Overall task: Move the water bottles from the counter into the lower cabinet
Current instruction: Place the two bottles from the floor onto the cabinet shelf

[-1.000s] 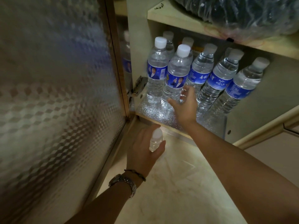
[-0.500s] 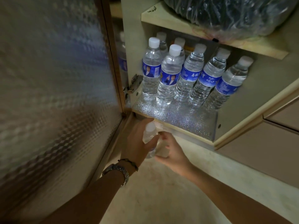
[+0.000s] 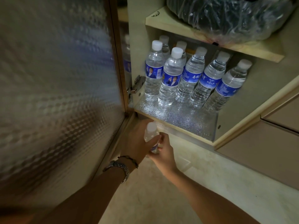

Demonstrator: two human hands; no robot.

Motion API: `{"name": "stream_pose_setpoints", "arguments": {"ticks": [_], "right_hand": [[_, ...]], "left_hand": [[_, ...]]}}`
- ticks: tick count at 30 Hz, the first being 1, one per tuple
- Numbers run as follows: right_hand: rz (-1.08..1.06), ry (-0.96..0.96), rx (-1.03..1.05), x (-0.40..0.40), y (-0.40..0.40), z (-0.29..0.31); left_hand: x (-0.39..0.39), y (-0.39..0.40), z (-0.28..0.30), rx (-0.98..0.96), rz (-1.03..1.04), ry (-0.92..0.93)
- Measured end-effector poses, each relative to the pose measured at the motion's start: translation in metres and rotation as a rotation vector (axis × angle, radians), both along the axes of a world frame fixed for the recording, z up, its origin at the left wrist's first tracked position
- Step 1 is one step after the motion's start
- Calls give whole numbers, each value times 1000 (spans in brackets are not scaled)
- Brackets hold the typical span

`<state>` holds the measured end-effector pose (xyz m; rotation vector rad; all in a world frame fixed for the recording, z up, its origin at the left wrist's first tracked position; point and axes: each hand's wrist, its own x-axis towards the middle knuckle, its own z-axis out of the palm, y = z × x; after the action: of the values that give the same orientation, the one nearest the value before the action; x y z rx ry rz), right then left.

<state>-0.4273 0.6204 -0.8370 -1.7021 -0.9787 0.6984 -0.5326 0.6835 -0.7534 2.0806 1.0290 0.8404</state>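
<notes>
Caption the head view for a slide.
Both hands, left and right, hold a water bottle below the stocked cabinet shelf.

White-capped water bottle [image 3: 151, 138] upright below cabinet shelf [image 3: 178, 129]; 7 bottles [image 3: 191, 75] shelved.

Clear glossy plastic water bottles [image 3: 169, 78]; glittery embossed foil shelf liner [image 3: 178, 117]; textured patterned-glass door [image 3: 56, 94]; crinkled transparent plastic bag [image 3: 229, 16].

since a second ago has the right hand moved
Yes. The right hand has pulled back from the bottles on the cabinet shelf to below its front edge, onto the held bottle.
</notes>
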Motion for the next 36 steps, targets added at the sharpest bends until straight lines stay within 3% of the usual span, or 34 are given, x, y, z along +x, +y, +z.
{"name": "stream_pose_setpoints", "arguments": {"ticks": [4, 8, 11, 25, 36], "right_hand": [[-79, 14, -16, 4, -8, 2], [-156, -9, -34, 17, -17, 10], [-181, -42, -24, 29, -24, 22], [-338, -63, 264, 91, -12, 115], [-439, -119, 170, 114, 11, 104]], "left_hand": [[-6, -1, 4, 44, -67, 78], [-10, -3, 8, 11, 55, 19], [-13, -2, 5, -5, 82, 84], [-2, -4, 1, 154, 66, 418], [1, -13, -6, 3, 76, 473]]}}
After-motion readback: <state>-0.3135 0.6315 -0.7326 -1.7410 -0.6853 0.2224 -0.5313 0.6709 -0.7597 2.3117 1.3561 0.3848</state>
